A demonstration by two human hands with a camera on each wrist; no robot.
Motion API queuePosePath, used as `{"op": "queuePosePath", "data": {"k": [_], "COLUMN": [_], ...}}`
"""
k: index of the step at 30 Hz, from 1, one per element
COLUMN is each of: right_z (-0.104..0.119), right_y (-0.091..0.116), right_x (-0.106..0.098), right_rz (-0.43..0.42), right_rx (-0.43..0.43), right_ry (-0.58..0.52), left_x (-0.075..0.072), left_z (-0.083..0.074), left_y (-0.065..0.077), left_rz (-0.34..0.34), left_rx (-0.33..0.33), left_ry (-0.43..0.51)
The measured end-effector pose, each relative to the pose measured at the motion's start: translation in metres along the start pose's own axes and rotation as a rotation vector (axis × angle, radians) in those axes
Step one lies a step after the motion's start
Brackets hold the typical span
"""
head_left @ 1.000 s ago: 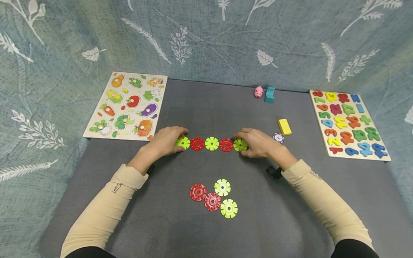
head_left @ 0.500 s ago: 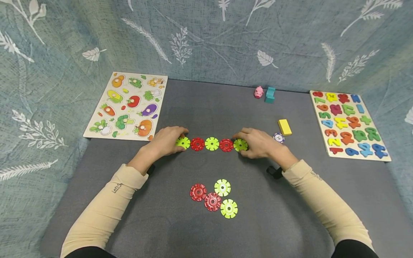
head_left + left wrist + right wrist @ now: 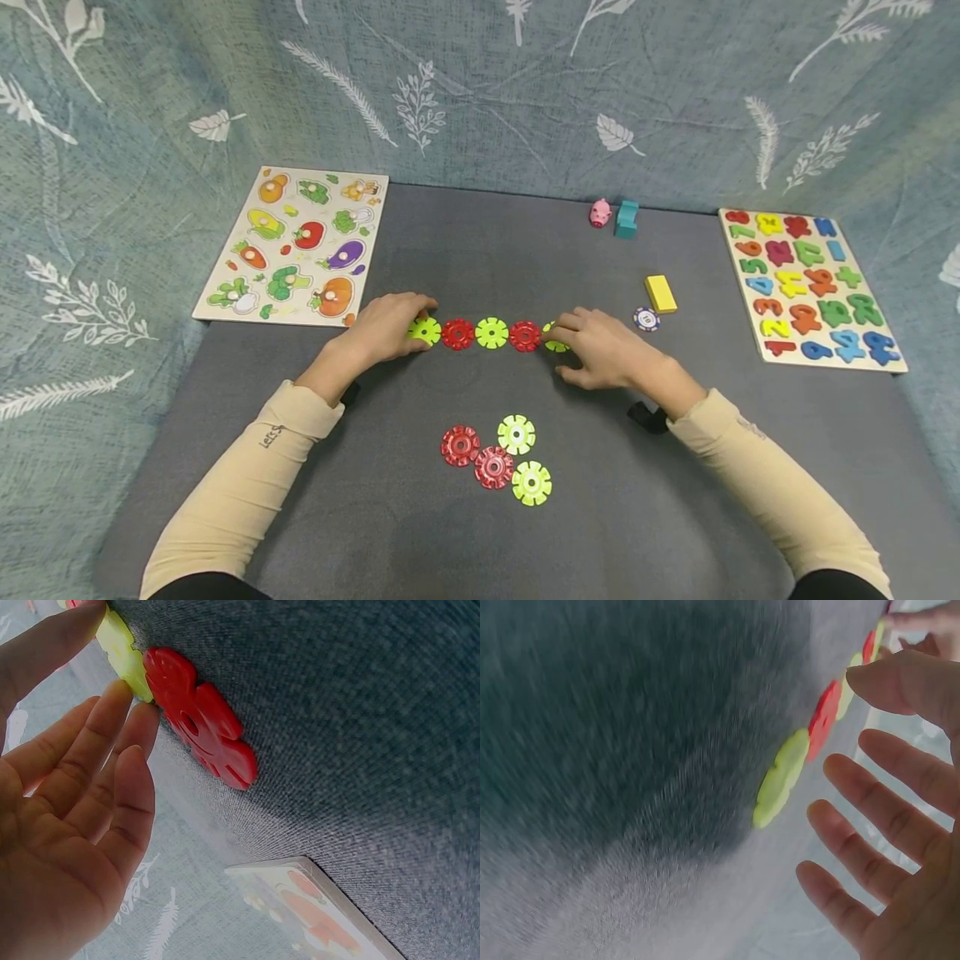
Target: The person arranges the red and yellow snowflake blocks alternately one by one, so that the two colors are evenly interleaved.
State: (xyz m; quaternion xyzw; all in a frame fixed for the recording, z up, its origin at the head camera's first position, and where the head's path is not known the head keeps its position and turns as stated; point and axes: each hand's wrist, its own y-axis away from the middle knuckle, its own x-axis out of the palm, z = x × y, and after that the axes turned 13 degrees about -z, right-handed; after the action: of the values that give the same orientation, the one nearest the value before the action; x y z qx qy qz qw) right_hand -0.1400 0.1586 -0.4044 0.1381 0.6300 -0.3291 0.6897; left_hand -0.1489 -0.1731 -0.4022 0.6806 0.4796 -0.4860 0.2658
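A row of discs [image 3: 492, 333], green and red by turns, runs edge to edge across the centre of the frame. The left hand [image 3: 382, 327] pinches the left-end green disc [image 3: 425, 332] by its edges; the left wrist view shows 1 red disc [image 3: 202, 724] touching it, hidden from above. The right hand [image 3: 603, 346] is released, fingers spread, apart from the right-end green disc [image 3: 781, 780]. A broad strip of grey tabletop [image 3: 600, 500] separates the row from 4 more discs [image 3: 494, 467] at lower centre. The vegetable board [image 3: 303, 262], upper left, has its corner just beside the left hand; at right, a yellow block [image 3: 661, 294] and chip [image 3: 647, 319] lie between the right hand and number board [image 3: 797, 360].
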Motion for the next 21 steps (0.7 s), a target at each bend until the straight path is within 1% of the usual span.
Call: {"op": "queuePosePath", "data": {"k": [5, 8, 12, 21], "right_z": [0.012, 0.020, 0.032, 0.065], "right_y": [0.005, 0.006, 0.005, 0.001], "right_x": [0.001, 0.003, 0.006, 0.016], "right_rz": [0.003, 0.005, -0.005, -0.022], "right_rx": [-0.045, -0.087, -0.168, -0.369], "right_ry": [-0.006, -0.002, 0.010, -0.005], "left_x": [0.001, 0.001, 0.000, 0.001], "left_z": [0.000, 0.000, 0.000, 0.001], "left_y": [-0.001, -0.001, 0.000, -0.001], "left_rz": [0.000, 0.001, 0.002, -0.001], "left_rx": [-0.003, 0.000, 0.003, 0.003], "left_ry": [-0.003, -0.011, -0.017, -0.003]}}
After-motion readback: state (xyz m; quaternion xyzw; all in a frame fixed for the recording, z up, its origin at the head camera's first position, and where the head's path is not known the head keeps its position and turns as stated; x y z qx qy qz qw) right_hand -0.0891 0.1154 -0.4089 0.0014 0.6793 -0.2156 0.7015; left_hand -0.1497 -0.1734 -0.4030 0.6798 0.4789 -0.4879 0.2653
